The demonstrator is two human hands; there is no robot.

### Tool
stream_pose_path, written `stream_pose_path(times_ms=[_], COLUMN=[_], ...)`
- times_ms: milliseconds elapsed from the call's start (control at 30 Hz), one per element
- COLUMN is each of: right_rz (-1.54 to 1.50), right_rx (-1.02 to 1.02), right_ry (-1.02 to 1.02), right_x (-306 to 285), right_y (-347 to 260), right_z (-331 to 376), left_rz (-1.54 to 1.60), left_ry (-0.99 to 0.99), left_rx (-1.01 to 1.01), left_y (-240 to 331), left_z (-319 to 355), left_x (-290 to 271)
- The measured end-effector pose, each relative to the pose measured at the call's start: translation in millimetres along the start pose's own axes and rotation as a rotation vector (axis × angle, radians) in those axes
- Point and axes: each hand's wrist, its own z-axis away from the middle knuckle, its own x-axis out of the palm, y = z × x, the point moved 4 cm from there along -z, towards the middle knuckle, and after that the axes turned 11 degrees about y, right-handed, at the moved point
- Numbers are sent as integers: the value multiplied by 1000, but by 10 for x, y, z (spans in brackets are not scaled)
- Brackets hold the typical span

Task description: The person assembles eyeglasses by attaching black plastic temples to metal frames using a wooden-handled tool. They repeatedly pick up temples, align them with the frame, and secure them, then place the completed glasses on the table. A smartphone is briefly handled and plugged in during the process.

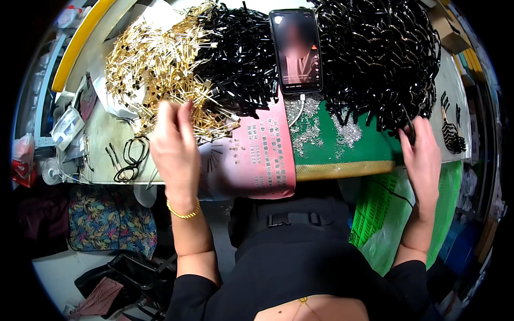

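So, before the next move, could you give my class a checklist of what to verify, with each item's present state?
1. Left hand at the gold pieces: ok, by their near edge.
2. Left grip holding something: cannot tell; its contents are hidden.
3. Right hand at the right black heap: ok, at its near right corner.
4. Gold pieces apart from the left black heap: not ok, they meet.
5. Green mat free of loose bits: not ok, silver bits lie scattered there.
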Motion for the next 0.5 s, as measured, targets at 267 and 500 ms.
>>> stream_pose_path(times_ms=[267, 500], right_rz=[-883, -1072], right_rx=[476, 491], right_ry=[-389, -537], right_x=[70, 279], right_y=[83, -135], right_z=[354, 372], left_rz=[-213, -151], left_ry=[-173, -197], left_rx=[323, 502], left_y=[56, -52], left_z=[-345, -456], left_x=[180, 112])
